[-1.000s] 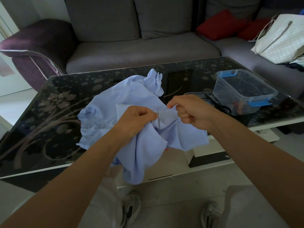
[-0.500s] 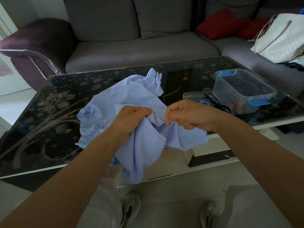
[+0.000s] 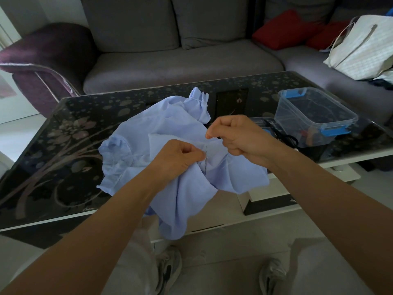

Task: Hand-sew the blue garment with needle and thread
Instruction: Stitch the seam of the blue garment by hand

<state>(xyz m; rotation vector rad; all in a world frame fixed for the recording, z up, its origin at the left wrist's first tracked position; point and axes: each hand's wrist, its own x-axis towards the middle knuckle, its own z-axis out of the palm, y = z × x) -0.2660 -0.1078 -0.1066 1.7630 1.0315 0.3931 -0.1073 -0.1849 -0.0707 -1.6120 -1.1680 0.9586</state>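
Note:
The light blue garment (image 3: 170, 124) lies bunched on the black glass table (image 3: 63, 145), and part of it hangs over the front edge. My left hand (image 3: 178, 158) grips a fold of the cloth at its middle. A thin needle (image 3: 205, 155) stands nearly upright in the fabric right at that hand's fingertips. My right hand (image 3: 240, 137) is held just above and right of the needle with its fingers curled. Its thumb and forefinger are pinched together on what looks like the thread, which is too fine to see clearly.
A clear plastic box with blue clips (image 3: 314, 116) stands on the table's right side, with black scissors (image 3: 285, 135) beside it. A grey sofa (image 3: 180, 62) with red cushions (image 3: 282, 28) and a white bag (image 3: 363, 47) is behind. My shoes (image 3: 168, 271) are on the floor below.
My right hand dropped to the needle beside my left fingertips, then rose up and slightly right with its fingertips pinched. My left hand kept its grip on the cloth.

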